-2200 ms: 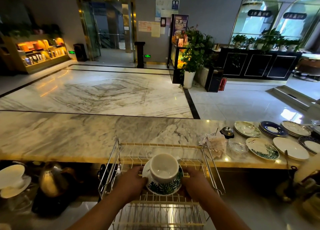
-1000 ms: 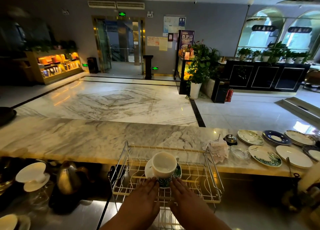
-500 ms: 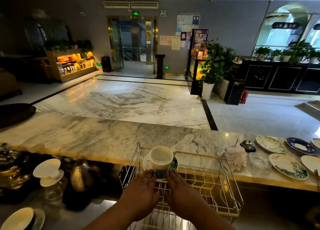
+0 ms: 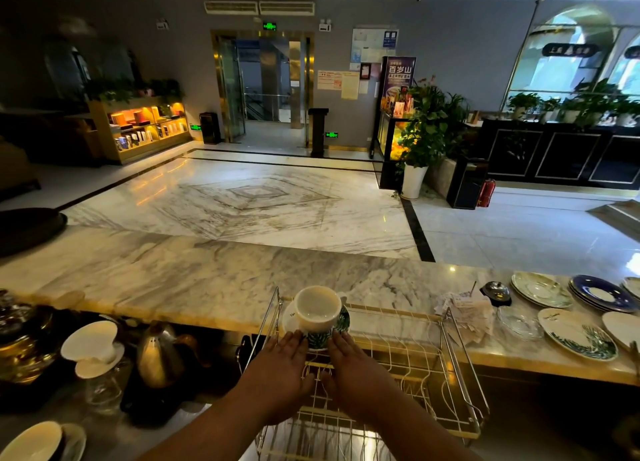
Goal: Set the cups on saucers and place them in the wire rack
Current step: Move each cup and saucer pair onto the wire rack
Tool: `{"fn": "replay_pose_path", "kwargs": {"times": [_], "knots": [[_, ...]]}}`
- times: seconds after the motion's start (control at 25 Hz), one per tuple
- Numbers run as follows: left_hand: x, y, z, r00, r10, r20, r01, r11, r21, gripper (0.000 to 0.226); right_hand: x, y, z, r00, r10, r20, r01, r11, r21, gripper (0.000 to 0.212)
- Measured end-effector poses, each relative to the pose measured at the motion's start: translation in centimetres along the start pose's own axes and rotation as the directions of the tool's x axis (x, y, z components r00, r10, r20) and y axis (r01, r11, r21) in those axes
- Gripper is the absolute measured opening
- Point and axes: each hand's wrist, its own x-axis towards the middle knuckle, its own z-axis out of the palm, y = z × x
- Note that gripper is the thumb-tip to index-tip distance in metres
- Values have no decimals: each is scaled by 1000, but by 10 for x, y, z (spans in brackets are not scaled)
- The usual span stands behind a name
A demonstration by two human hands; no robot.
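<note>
A white cup (image 4: 318, 307) stands on a saucer with a green leaf pattern (image 4: 341, 323) at the far left corner of the wire rack (image 4: 446, 336). My left hand (image 4: 278, 374) and my right hand (image 4: 353, 374) lie side by side over the rack, fingers straight, their tips touching the saucer's near edge. Neither hand grips anything. Another white cup on a saucer (image 4: 93, 348) stands on the lower counter at the left.
Several plates and saucers (image 4: 576, 332) lie on the marble counter (image 4: 173, 277) at the right, beside a glass dish (image 4: 517, 322), a small bell (image 4: 497, 291) and paper slips. A metal kettle (image 4: 159, 355) and another cup (image 4: 33, 441) are at the lower left.
Both hands have let go of the saucer's sides and now push its near edge with flat fingers. The cup and saucer slid toward the rack's far left corner. The view swung left.
</note>
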Motion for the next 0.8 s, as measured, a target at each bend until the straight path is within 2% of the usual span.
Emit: {"fn": "replay_pose_path", "kwargs": {"times": [0.28,0.48,0.68,0.8], "knots": [[-3,0,-9,1000,11,-18,-12,1000,-19,81,-5,1,-7,1000,7,9,-7,1000,-20,74],[-30,6,-18,993,4,-117,-10,999,-51,74,-37,-2,-21,1000,31,0,-31,999,-6,83],[-71,7,-23,964,47,-261,-67,995,-71,49,-83,-22,-29,996,-38,-83,39,999,1,58],[-98,0,-21,961,12,-276,-41,994,-100,41,-96,-47,-31,982,-133,-134,134,991,2,46]]}}
